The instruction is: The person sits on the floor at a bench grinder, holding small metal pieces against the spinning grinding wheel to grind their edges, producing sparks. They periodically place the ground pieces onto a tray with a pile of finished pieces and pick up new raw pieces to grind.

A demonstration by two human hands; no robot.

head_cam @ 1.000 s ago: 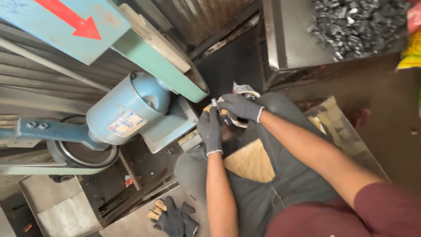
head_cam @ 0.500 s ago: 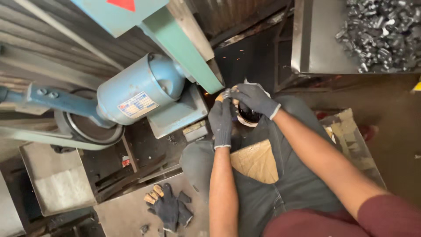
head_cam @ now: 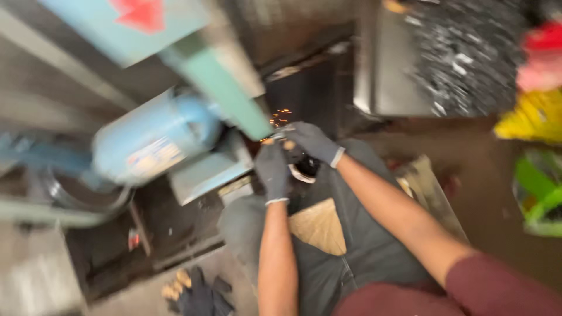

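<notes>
I am pressing a small metal piece (head_cam: 280, 136) against the green grinder guard (head_cam: 225, 88), both my gloved left hand (head_cam: 273, 169) and right hand (head_cam: 313, 142) clamped on it, orange sparks (head_cam: 280, 117) flying. A rectangular label (head_cam: 151, 158) is showing on the blue motor (head_cam: 155, 137), a red arrow sign (head_cam: 142, 13) above.

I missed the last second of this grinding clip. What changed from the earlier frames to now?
Sparks now fly where both gloved hands, left hand and right hand, press a small workpiece against the green machine arm. Hands stayed together; the spare gloves lie unmoved.
</notes>
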